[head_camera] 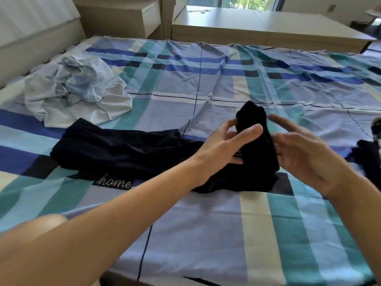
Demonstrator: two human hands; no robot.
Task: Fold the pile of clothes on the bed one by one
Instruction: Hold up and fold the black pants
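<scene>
A black garment [115, 149] lies across the middle of the plaid bed sheet [206, 223], and its right end is raised into a peak between my hands. My left hand [224, 145] pinches that raised end: the thumb lies in front of the cloth and the fingertips go behind and under it. My right hand [305, 153] is at the cloth's right side with its palm turned toward it and its fingers straight and spread. They touch the fabric and are slightly blurred. A crumpled pile of pale blue and white clothes [76, 89] sits at the back left.
More dark clothing [369, 155] lies at the bed's right edge, partly cut off. A padded headboard [31, 38] runs along the left. A bedside cabinet [127, 15] and a long low desk [268, 25] stand beyond the far side of the bed.
</scene>
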